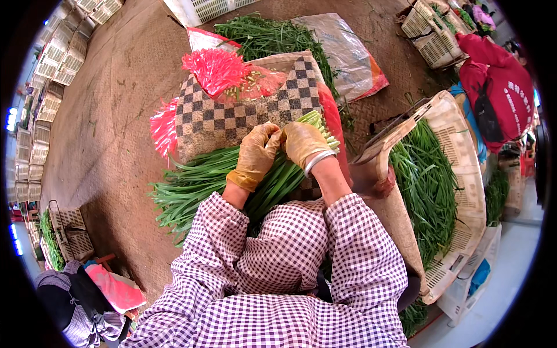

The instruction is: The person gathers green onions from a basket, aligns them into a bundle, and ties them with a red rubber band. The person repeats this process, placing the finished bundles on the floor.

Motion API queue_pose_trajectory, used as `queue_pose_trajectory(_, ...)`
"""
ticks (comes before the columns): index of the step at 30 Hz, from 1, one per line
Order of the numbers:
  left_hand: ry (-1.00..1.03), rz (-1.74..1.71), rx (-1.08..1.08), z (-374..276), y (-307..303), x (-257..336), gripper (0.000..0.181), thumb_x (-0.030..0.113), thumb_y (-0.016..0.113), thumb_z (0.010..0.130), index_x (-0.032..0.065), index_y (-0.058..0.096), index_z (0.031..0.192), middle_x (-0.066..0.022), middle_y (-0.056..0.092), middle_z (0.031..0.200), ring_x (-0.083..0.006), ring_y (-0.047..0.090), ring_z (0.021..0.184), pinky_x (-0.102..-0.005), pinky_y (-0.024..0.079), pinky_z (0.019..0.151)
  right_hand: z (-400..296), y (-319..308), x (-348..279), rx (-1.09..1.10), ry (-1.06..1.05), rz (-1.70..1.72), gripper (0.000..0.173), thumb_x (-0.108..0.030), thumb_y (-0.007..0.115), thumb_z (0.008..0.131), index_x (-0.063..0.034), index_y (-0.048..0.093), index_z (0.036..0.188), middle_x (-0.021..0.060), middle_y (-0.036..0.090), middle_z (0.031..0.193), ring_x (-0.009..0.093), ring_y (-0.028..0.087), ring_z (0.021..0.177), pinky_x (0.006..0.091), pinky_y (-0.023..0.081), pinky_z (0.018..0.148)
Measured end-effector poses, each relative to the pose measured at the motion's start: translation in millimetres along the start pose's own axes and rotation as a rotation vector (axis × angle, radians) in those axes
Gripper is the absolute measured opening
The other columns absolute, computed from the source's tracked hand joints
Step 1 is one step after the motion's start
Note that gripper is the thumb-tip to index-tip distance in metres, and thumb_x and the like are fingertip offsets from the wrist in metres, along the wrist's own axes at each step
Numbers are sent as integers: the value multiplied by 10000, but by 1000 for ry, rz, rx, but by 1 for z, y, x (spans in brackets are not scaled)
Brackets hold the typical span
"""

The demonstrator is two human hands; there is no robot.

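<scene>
A bundle of long green chives, probably garlic chives point(196, 178), lies before me, its leaves to the left and its pale cut stems point(314, 118) to the upper right. Over the bundle, my left hand point(259, 152) and my right hand point(307, 143) meet, both in yellowish rubber gloves. The left fingertips are pinched together beside the right hand. My right hand is curled above the stem end, its fingertips hidden; anything thin held between the hands cannot be made out. Under the stems is a checkered mat point(248, 111) over a work surface.
Red plastic strips point(217, 69) fan out at the mat's far side. Loose chives point(270, 39) lie beyond, beside a plastic sack point(343, 52). A crate of chives point(426, 187) stands close on my right. A person in red point(496, 91) is farther right; stacked crates point(56, 56) line the left.
</scene>
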State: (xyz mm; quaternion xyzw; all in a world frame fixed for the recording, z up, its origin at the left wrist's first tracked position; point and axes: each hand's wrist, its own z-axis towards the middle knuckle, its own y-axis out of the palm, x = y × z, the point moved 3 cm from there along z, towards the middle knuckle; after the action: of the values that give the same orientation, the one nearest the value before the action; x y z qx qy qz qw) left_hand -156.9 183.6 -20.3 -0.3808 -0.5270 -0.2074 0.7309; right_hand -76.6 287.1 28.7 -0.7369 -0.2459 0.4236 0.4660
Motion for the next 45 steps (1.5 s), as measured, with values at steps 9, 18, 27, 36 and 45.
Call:
queue_pose_trajectory(9, -102, 120, 225, -2, 0, 8, 80, 89, 644, 856, 28, 658, 806, -90, 626, 789, -201, 577, 743, -319, 464, 710, -63, -12, -30, -134, 7, 179, 325, -209, 606, 870, 27, 534, 1082, 238, 628, 965, 372, 620, 944, 428, 499, 821)
queue_pose_trajectory(18, 52, 99, 238, -13, 0, 16, 86, 59, 621, 882, 10, 591, 819, -119, 568, 777, -248, 559, 729, -341, 459, 683, -71, -34, 1, 247, -107, 272, 297, -161, 552, 910, -111, 570, 1202, 96, 690, 914, 250, 674, 800, 342, 534, 677)
queue_pose_trajectory(27, 28, 56, 183, -26, 0, 38, 104, 54, 627, 882, 13, 606, 789, -68, 628, 821, -172, 562, 801, -291, 447, 762, -15, 24, 30, 552, -304, -61, 181, -301, 550, 876, -189, 661, 965, 67, 692, 943, 244, 647, 900, 402, 386, 953)
queue_pose_trajectory(36, -283, -53, 137, 17, -5, 9, 135, 9, 601, 868, -38, 573, 744, -100, 587, 744, -163, 598, 602, -290, 508, 560, -14, 21, 27, 428, -185, -20, 252, -312, 540, 876, -147, 674, 741, 81, 682, 776, 279, 644, 790, 407, 425, 850)
queue_pose_trajectory(45, -94, -169, 194, 26, -6, 16, 151, 12, 571, 880, -39, 542, 741, -127, 541, 741, -205, 642, 547, -316, 507, 480, -23, 7, 21, 487, -152, 9, 210, -327, 574, 893, -151, 677, 843, 73, 657, 789, 264, 616, 790, 389, 429, 795)
